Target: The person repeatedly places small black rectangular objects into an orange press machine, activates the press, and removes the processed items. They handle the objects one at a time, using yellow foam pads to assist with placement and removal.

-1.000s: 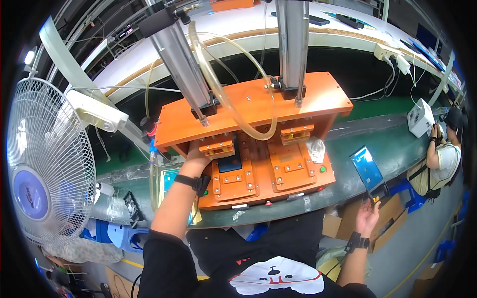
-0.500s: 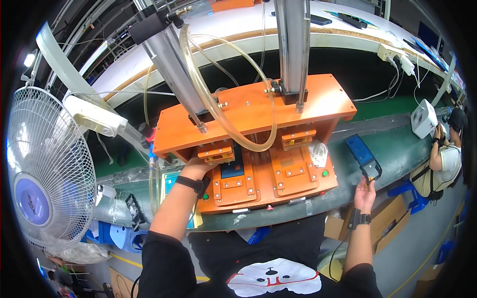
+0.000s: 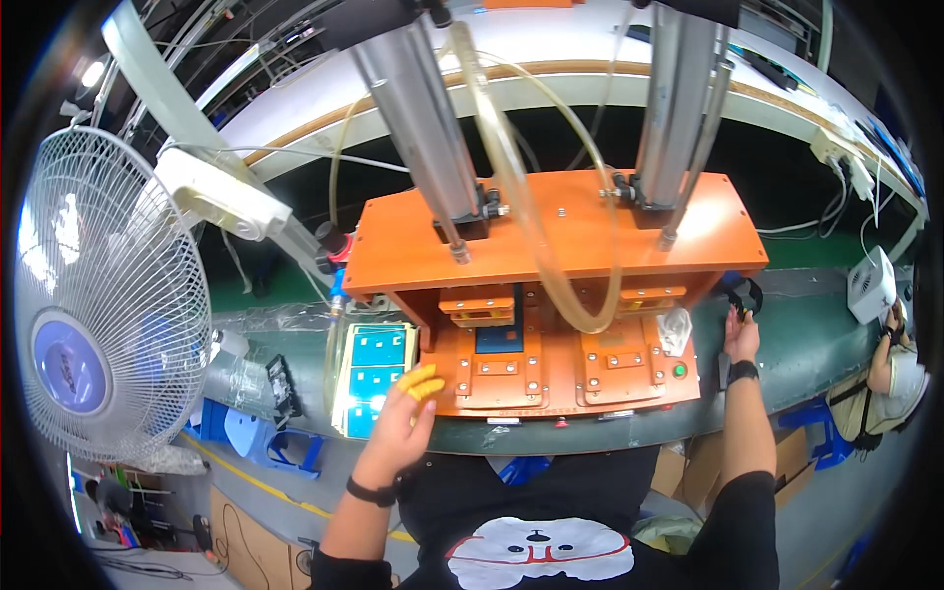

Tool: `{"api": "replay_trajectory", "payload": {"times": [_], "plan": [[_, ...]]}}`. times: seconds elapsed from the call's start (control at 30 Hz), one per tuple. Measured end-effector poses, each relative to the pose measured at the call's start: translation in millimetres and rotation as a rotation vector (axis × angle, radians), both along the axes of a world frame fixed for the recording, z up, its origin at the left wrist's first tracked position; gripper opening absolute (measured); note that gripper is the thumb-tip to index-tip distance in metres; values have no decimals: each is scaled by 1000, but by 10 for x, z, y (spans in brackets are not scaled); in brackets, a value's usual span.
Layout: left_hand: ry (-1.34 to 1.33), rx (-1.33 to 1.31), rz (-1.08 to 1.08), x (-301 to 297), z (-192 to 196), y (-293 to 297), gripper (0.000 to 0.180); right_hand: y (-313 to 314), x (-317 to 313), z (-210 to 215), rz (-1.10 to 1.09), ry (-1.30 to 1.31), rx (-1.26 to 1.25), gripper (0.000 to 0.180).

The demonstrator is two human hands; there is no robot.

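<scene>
My left hand (image 3: 405,418) is in the air at the front left corner of an orange press (image 3: 551,236). Yellow covers wrap some of its fingertips; thumb and fingers are apart, holding nothing. A dark blue flat panel (image 3: 500,340) lies in the press's left fixture (image 3: 500,382), partly under the upper block. The right fixture (image 3: 621,366) sits beside it. Beyond the press's right side, my right hand (image 3: 742,339) grips the edge of a black frame-like casing (image 3: 749,293), the rest of which the press partly hides.
A sheet of blue pieces (image 3: 378,372) lies left of the press. A large fan (image 3: 108,295) stands at far left, near a black part (image 3: 283,388) on the green bench. A crumpled white wrap (image 3: 674,332) rests by the right fixture. Another person (image 3: 880,393) sits at far right.
My left hand has come out from the press's left fixture toward me. My right hand has carried the casing away, toward the press's far right side. The whole view has shifted.
</scene>
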State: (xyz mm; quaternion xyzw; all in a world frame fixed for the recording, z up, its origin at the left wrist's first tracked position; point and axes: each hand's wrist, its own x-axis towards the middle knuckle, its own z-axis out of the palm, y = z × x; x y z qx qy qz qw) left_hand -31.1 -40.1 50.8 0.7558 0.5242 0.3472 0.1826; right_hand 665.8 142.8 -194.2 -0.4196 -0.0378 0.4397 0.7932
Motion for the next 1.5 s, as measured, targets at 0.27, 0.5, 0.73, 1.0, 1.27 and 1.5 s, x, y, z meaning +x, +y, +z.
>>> {"api": "replay_trajectory", "payload": {"times": [0.27, 0.5, 0.73, 1.0, 1.27, 1.5], "plan": [[-76, -4, 119, -113, -192, -433, 29, 895, -76, 287, 512, -809, -359, 38], [-32, 313, 606, -1096, -706, -661, 25, 91, -522, 364, 440, -515, -150, 25], [445, 184, 1099, -3192, -1525, -1011, 54, -1208, -506, 337, 360, -430, -236, 28], [128, -70, 1007, -3696, -1558, -1061, 34, -1434, -834, 308, 173, -516, -176, 25], [-35, -1, 881, -3067, -1207, -1304, 23, -1373, -868, 152, 124, -870, -244, 17], [52, -23, 619, -1796, -69, -1958, 25, -1412, -963, 149, 101, -935, -236, 18]]}}
